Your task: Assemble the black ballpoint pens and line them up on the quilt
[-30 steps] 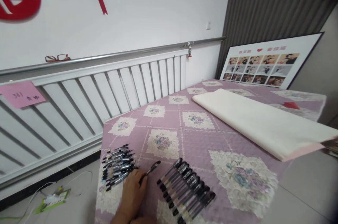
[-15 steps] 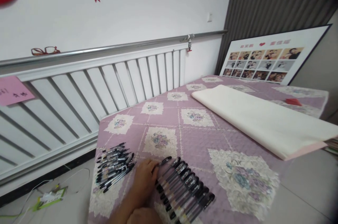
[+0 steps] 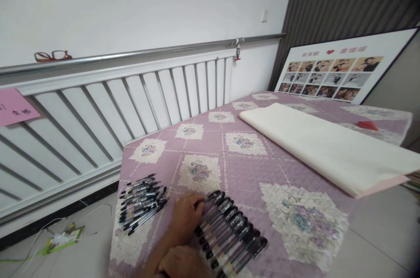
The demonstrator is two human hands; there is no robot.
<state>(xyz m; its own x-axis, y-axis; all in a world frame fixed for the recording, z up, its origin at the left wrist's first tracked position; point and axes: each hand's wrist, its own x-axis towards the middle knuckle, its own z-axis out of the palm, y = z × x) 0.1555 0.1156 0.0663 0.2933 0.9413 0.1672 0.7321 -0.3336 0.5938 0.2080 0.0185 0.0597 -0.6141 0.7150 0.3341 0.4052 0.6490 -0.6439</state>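
Note:
My left hand (image 3: 187,214) rests on the tablecloth with its fingers curled, gripping the leftmost pen (image 3: 213,196) of a row. Several black-capped gel pens (image 3: 229,230) lie side by side in that slanted row, with clear barrels and caps toward the far side. At the bottom edge, a rounded part of what looks like my right hand (image 3: 183,262) overlaps my left forearm; its fingers are hidden. To the left of my left hand, a loose pile of similar pens (image 3: 142,203) lies in mixed directions near the table's left edge.
A purple flowered tablecloth (image 3: 183,144) covers the table. A folded cream sheet (image 3: 315,147) lies at the right, with a red paper piece (image 3: 367,125) beyond it. A white radiator (image 3: 131,103) runs along the wall. A photo board (image 3: 328,72) leans behind; glasses (image 3: 52,55) rest above the pipe.
The pen by my left hand has moved right, against the row, closing the gap there. My left hand has shifted slightly right with it. The view has tilted a little.

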